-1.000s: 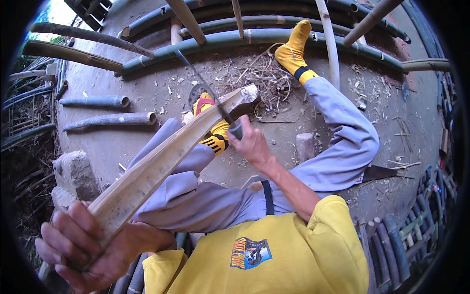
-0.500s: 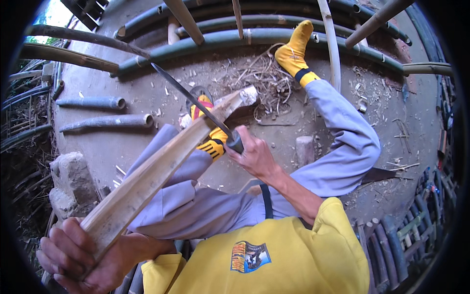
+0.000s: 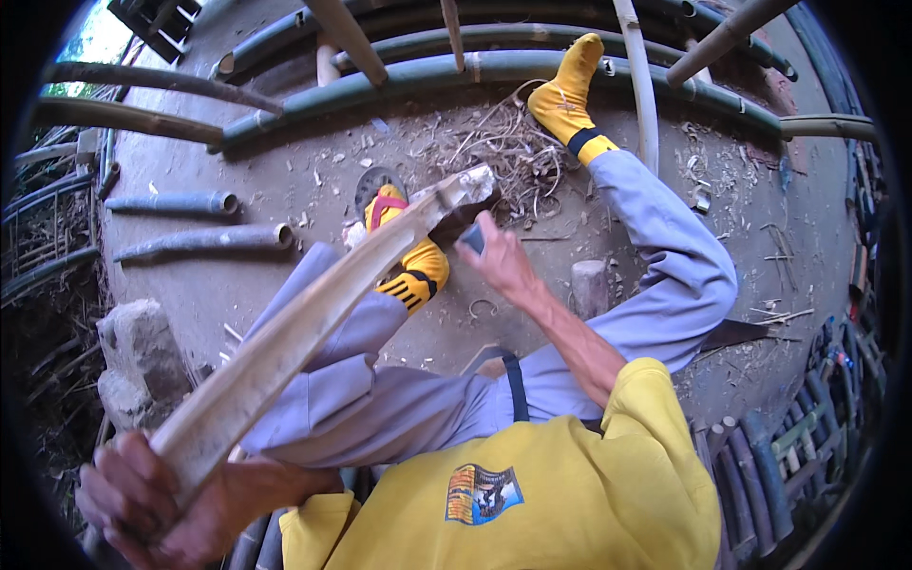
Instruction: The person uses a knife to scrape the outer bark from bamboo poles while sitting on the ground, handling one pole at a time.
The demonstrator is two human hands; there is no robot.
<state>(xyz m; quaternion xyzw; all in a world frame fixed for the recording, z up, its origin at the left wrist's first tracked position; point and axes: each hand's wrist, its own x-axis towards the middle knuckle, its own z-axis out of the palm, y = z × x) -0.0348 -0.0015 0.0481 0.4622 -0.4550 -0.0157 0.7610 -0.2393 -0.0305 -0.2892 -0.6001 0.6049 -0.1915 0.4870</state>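
Observation:
My left hand (image 3: 152,499) is closed round the near end of a long pale split length of wood or bamboo (image 3: 304,313). The piece slants up and away to the right over my bent left leg. Its far end looks roughly cut and lies over a dark block (image 3: 456,217). Close to that end, my right hand (image 3: 503,261) grips the dark handle (image 3: 470,237) of a large knife. The blade cannot be made out clearly from here. My left foot, in a yellow sock and sandal (image 3: 380,190), is beside the far part of the piece.
Curly shavings (image 3: 513,152) are heaped by my outstretched right foot (image 3: 568,90). Beyond runs a frame of thick bamboo poles (image 3: 408,78). Two cut bamboo tubes (image 3: 204,239) lie left, above a rough stone (image 3: 142,361). A short post (image 3: 591,288) stands to the right.
The knife's long blade, earlier plain to see across the piece and pointing up-left, has swung out of clear sight. My right hand has shifted slightly up and right. My left hand keeps its hold.

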